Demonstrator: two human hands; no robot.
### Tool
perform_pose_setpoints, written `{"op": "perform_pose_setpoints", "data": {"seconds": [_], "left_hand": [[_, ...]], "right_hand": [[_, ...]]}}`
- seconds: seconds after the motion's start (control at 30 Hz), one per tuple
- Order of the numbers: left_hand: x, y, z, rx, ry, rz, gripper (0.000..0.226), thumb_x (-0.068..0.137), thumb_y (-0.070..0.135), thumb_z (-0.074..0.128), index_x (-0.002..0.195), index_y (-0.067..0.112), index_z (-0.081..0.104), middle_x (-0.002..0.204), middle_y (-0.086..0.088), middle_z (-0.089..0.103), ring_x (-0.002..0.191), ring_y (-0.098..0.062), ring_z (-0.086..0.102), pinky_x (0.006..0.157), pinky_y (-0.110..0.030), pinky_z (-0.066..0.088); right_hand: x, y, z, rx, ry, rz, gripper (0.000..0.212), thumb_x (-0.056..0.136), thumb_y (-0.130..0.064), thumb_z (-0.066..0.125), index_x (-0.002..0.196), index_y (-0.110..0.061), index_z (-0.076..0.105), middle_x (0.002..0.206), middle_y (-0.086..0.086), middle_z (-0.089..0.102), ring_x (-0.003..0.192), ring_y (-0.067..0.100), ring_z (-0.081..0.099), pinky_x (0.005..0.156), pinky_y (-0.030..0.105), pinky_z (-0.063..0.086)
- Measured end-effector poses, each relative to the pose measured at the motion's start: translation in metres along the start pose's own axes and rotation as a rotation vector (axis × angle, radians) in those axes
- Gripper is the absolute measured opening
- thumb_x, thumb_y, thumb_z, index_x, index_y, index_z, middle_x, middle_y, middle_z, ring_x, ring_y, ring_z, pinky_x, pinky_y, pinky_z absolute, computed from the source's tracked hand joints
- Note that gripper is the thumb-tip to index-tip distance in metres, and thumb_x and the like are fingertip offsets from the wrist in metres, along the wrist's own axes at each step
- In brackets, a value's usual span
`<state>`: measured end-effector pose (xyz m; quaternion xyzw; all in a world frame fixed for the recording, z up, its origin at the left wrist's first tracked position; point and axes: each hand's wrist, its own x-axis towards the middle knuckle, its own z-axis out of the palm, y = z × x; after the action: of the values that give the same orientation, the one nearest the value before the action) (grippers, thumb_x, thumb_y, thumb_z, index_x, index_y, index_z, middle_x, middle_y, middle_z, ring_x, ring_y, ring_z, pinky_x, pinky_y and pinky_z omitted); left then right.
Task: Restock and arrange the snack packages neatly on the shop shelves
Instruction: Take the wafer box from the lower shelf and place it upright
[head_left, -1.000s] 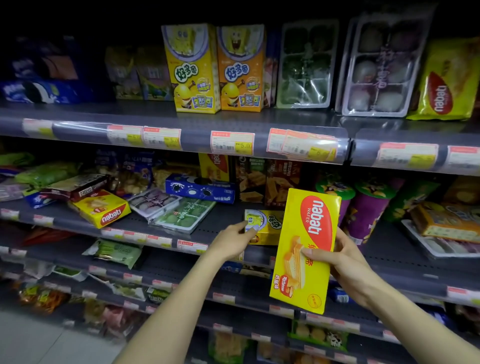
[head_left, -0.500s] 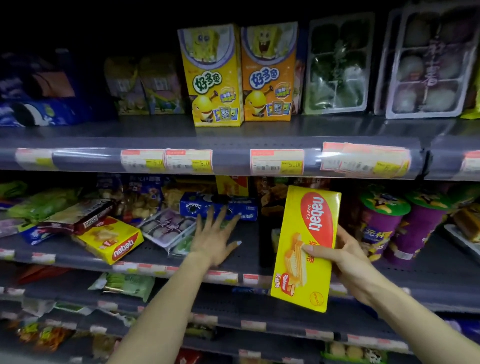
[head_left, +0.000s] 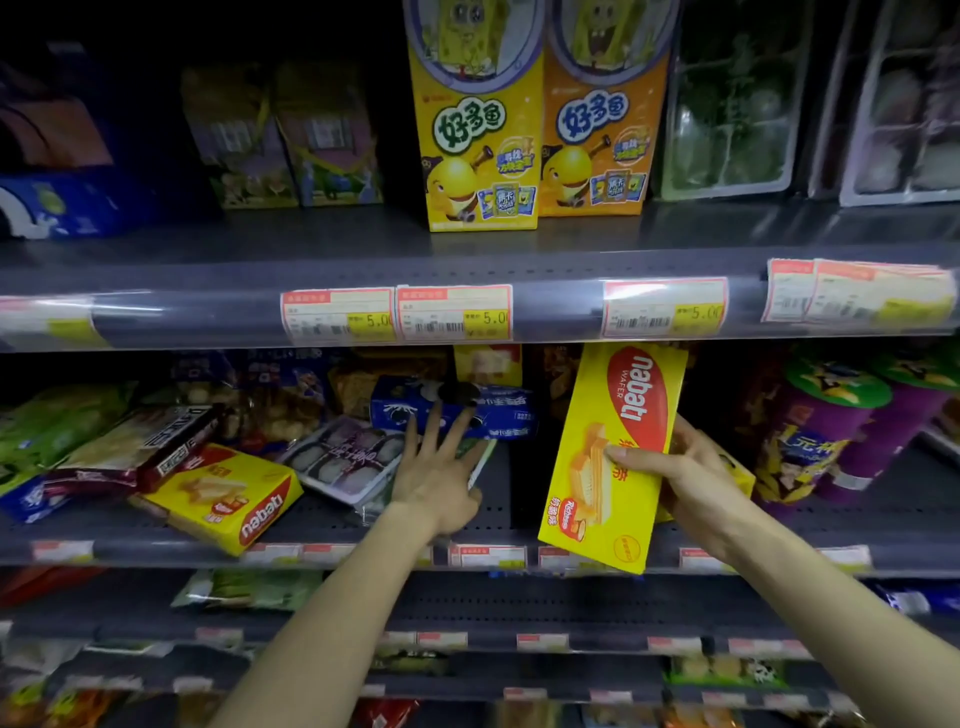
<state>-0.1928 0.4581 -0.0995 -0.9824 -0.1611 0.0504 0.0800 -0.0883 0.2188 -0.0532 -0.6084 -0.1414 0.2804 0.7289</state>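
Observation:
My right hand (head_left: 685, 475) grips a tall yellow nabati wafer box (head_left: 615, 452), held upright and slightly tilted in front of the middle shelf (head_left: 519, 525). The box's top edge reaches under the upper shelf's rail. My left hand (head_left: 439, 470) is spread open with straight fingers over a clear tray of mochi (head_left: 343, 457) and a green tray beneath it, fingertips near a blue cookie box (head_left: 498, 413). A second nabati box (head_left: 228, 499) lies flat and askew at the shelf's front left.
The upper shelf (head_left: 467, 254) holds two upright cartoon snack boxes (head_left: 478, 119) and clear mochi trays (head_left: 732, 104). Purple snack cups (head_left: 831, 421) stand right of the held box. Dark and green packets (head_left: 130, 441) lie piled at the left. Lower shelves carry more packets.
The view has moved closer to the shelves. My left hand left the small yellow box and now lies spread on the trays. My right hand has carried the nabati box up and in toward the shelf.

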Motion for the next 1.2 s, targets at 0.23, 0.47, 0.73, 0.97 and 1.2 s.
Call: {"op": "perform_pose_setpoints", "data": {"seconds": [0.23, 0.47, 0.73, 0.97, 1.2], "left_hand": [[0.002, -0.002, -0.004, -0.033, 0.038, -0.005, 0.089, 0.088, 0.05, 0.046, 0.149, 0.036, -0.018, 0.161, 0.0, -0.012, 0.145, -0.034, -0.02, 0.112, -0.058, -0.017], [0.003, -0.008, -0.002, -0.051, 0.021, -0.042, 0.098, 0.085, 0.058, 0.047, 0.15, 0.025, -0.019, 0.16, -0.003, -0.017, 0.145, -0.028, -0.021, 0.113, -0.063, -0.008], [-0.005, -0.026, 0.002, -0.075, 0.044, -0.06, 0.096, 0.084, 0.058, 0.048, 0.15, 0.029, -0.016, 0.16, -0.006, -0.014, 0.147, -0.025, -0.017, 0.115, -0.059, -0.005], [-0.012, -0.042, 0.004, -0.092, 0.065, -0.096, 0.099, 0.082, 0.062, 0.048, 0.151, 0.026, -0.012, 0.16, -0.008, -0.01, 0.147, -0.027, -0.013, 0.116, -0.059, -0.006], [-0.017, -0.05, 0.003, -0.086, 0.089, -0.153, 0.104, 0.078, 0.068, 0.049, 0.152, 0.022, -0.008, 0.16, -0.011, -0.004, 0.148, -0.03, -0.006, 0.115, -0.061, -0.005]], "right_hand": [[0.004, 0.0, 0.004, -0.019, 0.003, 0.003, 0.072, 0.06, -0.006, 0.078, 0.127, -0.013, 0.052, 0.11, 0.01, 0.07, 0.093, 0.025, 0.069, 0.068, 0.029, 0.054], [0.003, 0.003, 0.011, -0.021, 0.019, 0.001, 0.076, 0.056, -0.005, 0.083, 0.125, -0.014, 0.053, 0.106, 0.008, 0.071, 0.091, 0.023, 0.07, 0.069, 0.031, 0.053], [0.004, 0.009, 0.018, -0.002, 0.039, -0.012, 0.065, 0.063, -0.004, 0.076, 0.124, -0.014, 0.053, 0.102, 0.005, 0.071, 0.088, 0.02, 0.069, 0.07, 0.031, 0.052], [0.013, 0.013, 0.021, -0.021, 0.074, -0.046, 0.064, 0.066, 0.0, 0.076, 0.123, -0.015, 0.052, 0.106, 0.006, 0.07, 0.087, 0.02, 0.069, 0.07, 0.03, 0.052], [0.043, 0.015, 0.031, -0.053, 0.093, -0.073, 0.081, 0.055, -0.005, 0.083, 0.129, -0.014, 0.051, 0.114, 0.009, 0.069, 0.1, 0.027, 0.068, 0.085, 0.043, 0.054]]}}
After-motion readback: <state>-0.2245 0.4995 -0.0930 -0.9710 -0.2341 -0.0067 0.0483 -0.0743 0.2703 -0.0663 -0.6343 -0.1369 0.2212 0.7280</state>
